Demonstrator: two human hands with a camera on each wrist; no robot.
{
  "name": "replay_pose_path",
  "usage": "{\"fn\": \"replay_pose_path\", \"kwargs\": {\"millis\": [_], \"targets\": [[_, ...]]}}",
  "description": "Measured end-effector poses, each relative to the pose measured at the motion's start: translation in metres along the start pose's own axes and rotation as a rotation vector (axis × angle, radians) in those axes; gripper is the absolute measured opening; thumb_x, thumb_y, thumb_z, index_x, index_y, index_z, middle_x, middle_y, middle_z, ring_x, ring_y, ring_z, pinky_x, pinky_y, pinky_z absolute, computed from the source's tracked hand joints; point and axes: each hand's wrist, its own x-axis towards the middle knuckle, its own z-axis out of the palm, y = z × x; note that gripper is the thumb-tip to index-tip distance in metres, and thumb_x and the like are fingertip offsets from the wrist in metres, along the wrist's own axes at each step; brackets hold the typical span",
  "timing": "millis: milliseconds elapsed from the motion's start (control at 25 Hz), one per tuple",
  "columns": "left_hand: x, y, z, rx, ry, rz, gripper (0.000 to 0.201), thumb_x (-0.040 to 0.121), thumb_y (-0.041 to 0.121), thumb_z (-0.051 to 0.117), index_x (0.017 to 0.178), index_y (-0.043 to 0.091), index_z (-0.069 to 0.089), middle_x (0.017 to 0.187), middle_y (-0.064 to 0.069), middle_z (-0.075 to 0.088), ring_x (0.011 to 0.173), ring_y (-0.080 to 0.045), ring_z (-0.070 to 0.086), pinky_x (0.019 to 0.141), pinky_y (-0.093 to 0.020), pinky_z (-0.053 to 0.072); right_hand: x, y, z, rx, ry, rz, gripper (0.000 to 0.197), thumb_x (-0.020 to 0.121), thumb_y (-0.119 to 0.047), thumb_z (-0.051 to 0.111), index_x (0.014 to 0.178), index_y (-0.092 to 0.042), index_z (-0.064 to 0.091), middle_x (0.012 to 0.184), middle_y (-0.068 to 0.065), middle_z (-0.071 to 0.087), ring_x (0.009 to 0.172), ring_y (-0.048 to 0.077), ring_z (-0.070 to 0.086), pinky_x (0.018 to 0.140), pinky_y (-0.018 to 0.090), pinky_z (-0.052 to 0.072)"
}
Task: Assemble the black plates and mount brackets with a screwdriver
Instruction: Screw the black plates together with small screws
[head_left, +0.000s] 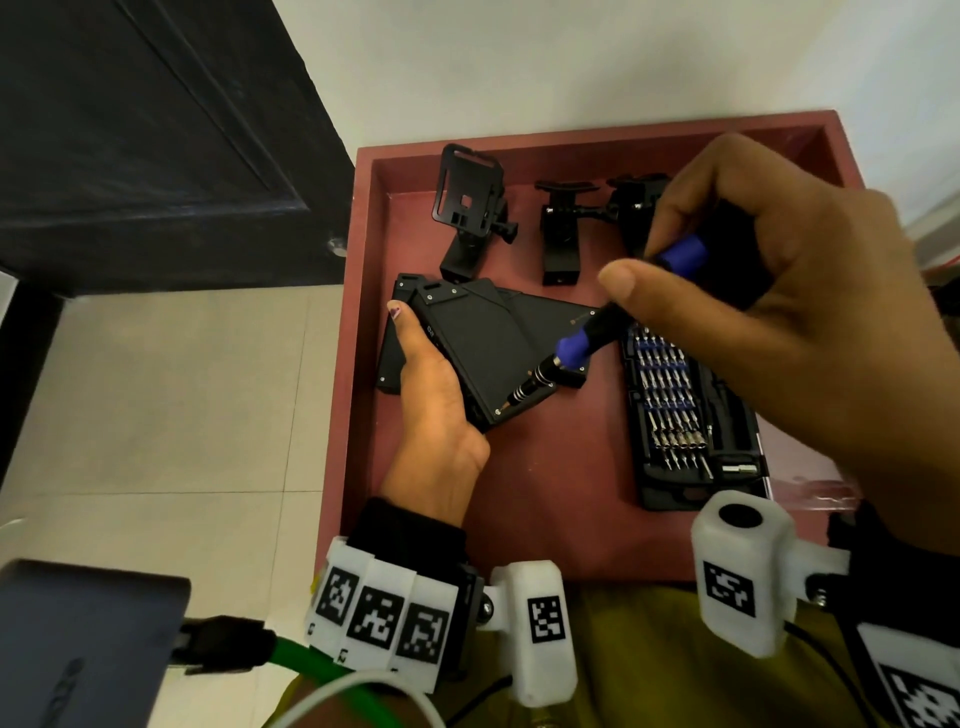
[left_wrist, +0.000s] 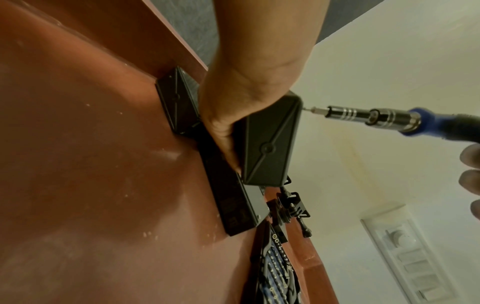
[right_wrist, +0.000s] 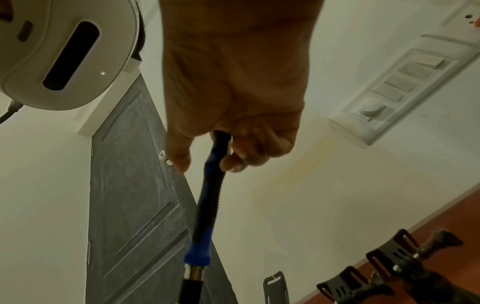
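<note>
Black sleeve cuffs (head_left: 410, 525) on both my wrists. White wristband (head_left: 384, 613) with square black-and-white markers on my left. White camera housings (head_left: 743, 577) on each wrist, cabled.

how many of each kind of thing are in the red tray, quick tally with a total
black plates: 3 (stacked and overlapping, one held)
mount brackets: 3
screwdriver: 1
bit set case: 1
total: 8
</note>
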Motion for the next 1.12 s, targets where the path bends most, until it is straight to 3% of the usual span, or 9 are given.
{"fn": "replay_pose_path", "kwargs": {"millis": [80,200,320,480,640,760,920,1000,1120], "targets": [[-0.001,0.000,0.000,-0.003,0.008,-0.001,0.074,0.089,0.071,0.028,0.121,0.016,0.065,0.109,-0.008,0.072,0.099,-0.024,0.070,0.094,-0.046,0.053,-0.001,0.008,-0.002,0.077,-0.050,0.034,0.009,0.089,-0.028,0.053,0.095,-0.021,0.050,0.070,-0.014,0.049,0.055,0.006,0.047,0.050,0.011,0.034],[-0.004,0.001,0.001,-0.001,0.004,-0.002,0.072,0.090,0.070,0.028,0.121,0.016,0.065,0.109,-0.008,0.072,0.097,-0.024,0.070,0.091,-0.045,0.054,0.002,0.006,-0.006,0.226,-0.128,-0.027,0.025,0.085,-0.022,0.052,0.104,-0.036,0.045,0.094,-0.016,0.055,0.076,0.004,0.058,0.057,0.016,0.046],[-0.006,0.002,0.001,-0.002,0.002,-0.005,0.070,0.091,0.069,0.028,0.119,0.017,0.065,0.106,-0.007,0.073,0.094,-0.021,0.071,0.086,-0.041,0.056,0.005,0.013,-0.003,0.312,-0.151,0.033,0.029,0.086,-0.025,0.060,0.107,-0.037,0.043,0.091,-0.009,0.060,0.080,0.013,0.063,0.058,0.021,0.052],[-0.004,0.001,0.001,-0.006,-0.003,0.002,0.069,0.091,0.069,0.029,0.118,0.017,0.065,0.104,-0.007,0.074,0.090,-0.020,0.072,0.077,-0.035,0.058,-0.004,0.044,-0.025,-0.107,-0.262,0.011,0.054,0.052,-0.074,0.076,0.083,-0.031,0.062,0.070,-0.005,0.066,0.068,0.006,0.060,0.058,0.015,0.049],[-0.003,0.001,0.002,0.002,-0.002,0.013,0.071,0.090,0.070,0.029,0.120,0.016,0.065,0.106,-0.008,0.073,0.094,-0.022,0.071,0.084,-0.038,0.057,-0.001,0.006,-0.012,-0.067,0.020,-0.080,0.025,0.086,-0.043,0.060,0.088,-0.020,0.050,0.080,-0.005,0.054,0.070,0.010,0.052,0.059,0.014,0.042],[-0.003,0.001,0.001,-0.002,0.018,0.017,0.070,0.091,0.069,0.030,0.118,0.016,0.065,0.102,-0.008,0.074,0.091,-0.022,0.072,0.081,-0.038,0.058,0.001,0.000,-0.010,0.099,-0.155,-0.072,0.027,0.079,-0.036,0.054,0.102,-0.026,0.044,0.102,-0.008,0.052,0.084,0.019,0.054,0.064,0.035,0.050],[-0.005,0.002,0.001,0.013,0.006,0.012,0.071,0.090,0.070,0.029,0.117,0.016,0.066,0.103,-0.007,0.074,0.091,-0.021,0.072,0.080,-0.038,0.058,0.000,0.000,-0.015,0.118,-0.273,-0.006,0.019,0.078,-0.041,0.052,0.095,-0.037,0.045,0.098,-0.013,0.058,0.068,0.021,0.059,0.056,0.043,0.051],[-0.006,0.001,0.002,0.025,0.010,0.003,0.071,0.089,0.071,0.031,0.114,0.015,0.068,0.100,-0.007,0.075,0.090,-0.023,0.072,0.085,-0.044,0.057,0.001,-0.001,-0.017,0.035,-0.246,0.009,0.019,0.078,-0.049,0.053,0.091,-0.037,0.046,0.088,-0.008,0.061,0.060,0.018,0.060,0.055,0.038,0.052],[-0.009,-0.001,0.005,0.027,0.001,-0.004,0.068,0.089,0.070,0.032,0.108,0.017,0.069,0.099,-0.008,0.075,0.090,-0.024,0.072,0.088,-0.049,0.056,0.003,-0.002,-0.014,-0.103,-0.146,-0.020,0.035,0.078,-0.055,0.065,0.086,-0.026,0.046,0.065,-0.014,0.053,0.057,0.003,0.057,0.059,0.010,0.048]]}}
